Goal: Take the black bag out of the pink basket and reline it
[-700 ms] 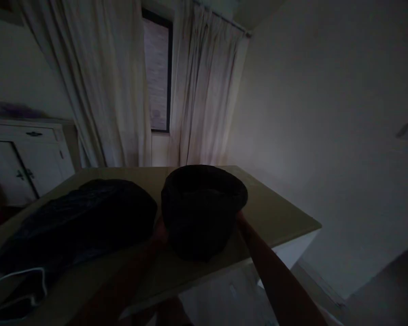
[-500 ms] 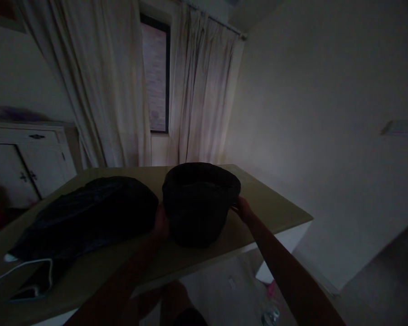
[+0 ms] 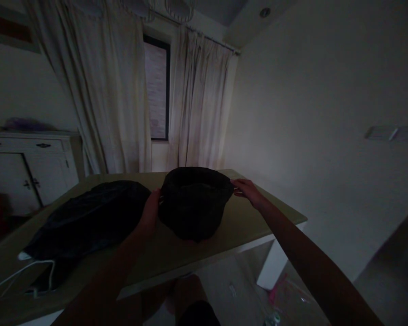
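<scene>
A black, round, open-topped bag (image 3: 193, 208) with a thick folded rim stands on the table (image 3: 248, 222). My left hand (image 3: 151, 210) is against its left side near the rim, fingers curled towards it. At the right end of the rim, my right hand (image 3: 246, 190) grips the edge with bent fingers. The inside is too dark to make out. Left of my left hand lies a large dark bundle (image 3: 91, 222), with a white cord (image 3: 42, 261) at its near end.
Beyond the table hang pale curtains (image 3: 115, 99) beside a narrow window (image 3: 156, 86). A white cabinet (image 3: 51, 167) stands at the far left, a bare wall (image 3: 309, 113) to the right. On the floor by the table leg (image 3: 272, 267) lie a clear bottle (image 3: 274, 318) and something pink.
Both hands have moved up the bag towards its rim, the right one now at the edge. The bag looks lower and more slumped. My view has tilted up a little.
</scene>
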A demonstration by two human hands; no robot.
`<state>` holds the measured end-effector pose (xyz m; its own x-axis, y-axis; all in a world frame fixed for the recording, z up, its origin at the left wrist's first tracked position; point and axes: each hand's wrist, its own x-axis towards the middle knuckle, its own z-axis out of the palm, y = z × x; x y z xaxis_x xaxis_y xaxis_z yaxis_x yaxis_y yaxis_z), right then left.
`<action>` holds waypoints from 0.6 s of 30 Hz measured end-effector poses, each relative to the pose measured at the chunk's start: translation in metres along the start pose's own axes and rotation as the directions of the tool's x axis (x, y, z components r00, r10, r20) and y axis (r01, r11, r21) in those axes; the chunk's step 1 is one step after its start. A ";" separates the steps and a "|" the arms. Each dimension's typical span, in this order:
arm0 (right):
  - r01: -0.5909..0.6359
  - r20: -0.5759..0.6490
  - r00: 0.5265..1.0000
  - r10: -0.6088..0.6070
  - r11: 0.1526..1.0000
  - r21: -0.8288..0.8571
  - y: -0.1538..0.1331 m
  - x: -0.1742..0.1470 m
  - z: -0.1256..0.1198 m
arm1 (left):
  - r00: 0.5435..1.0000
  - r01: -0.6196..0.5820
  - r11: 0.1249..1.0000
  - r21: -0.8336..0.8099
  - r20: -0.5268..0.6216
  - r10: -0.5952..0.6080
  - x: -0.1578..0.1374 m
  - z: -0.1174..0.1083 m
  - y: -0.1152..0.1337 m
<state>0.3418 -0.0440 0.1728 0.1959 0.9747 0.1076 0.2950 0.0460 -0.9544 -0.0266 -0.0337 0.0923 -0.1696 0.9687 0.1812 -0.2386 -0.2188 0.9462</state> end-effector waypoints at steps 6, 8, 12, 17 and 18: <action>0.184 -0.093 0.969 -0.231 0.916 -0.358 -0.004 0.003 0.002 | 0.989 -0.140 0.969 0.204 0.077 0.126 0.001 0.001 0.032; 0.211 -0.086 0.954 -0.288 0.845 -0.492 -0.008 0.004 0.001 | 0.977 -0.213 0.915 0.343 0.082 0.197 0.005 0.000 0.035; 0.232 -0.066 0.911 -0.408 0.637 -0.735 -0.022 0.010 0.000 | 0.941 -0.298 0.706 0.642 0.074 0.330 0.015 -0.005 0.048; 0.321 0.008 0.866 -0.500 0.544 -0.775 -0.050 0.017 0.006 | 0.886 -0.442 0.688 0.576 0.162 0.435 0.019 -0.001 0.067; 0.345 0.019 0.859 -0.511 0.551 -0.760 -0.054 0.018 0.008 | 0.888 -0.449 0.719 0.531 0.179 0.423 0.018 0.001 0.068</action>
<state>0.3219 -0.0272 0.2239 -0.0005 0.8184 0.5747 0.9408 0.1951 -0.2771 -0.0446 -0.0311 0.1598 -0.0803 0.7891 0.6089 0.4127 -0.5298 0.7410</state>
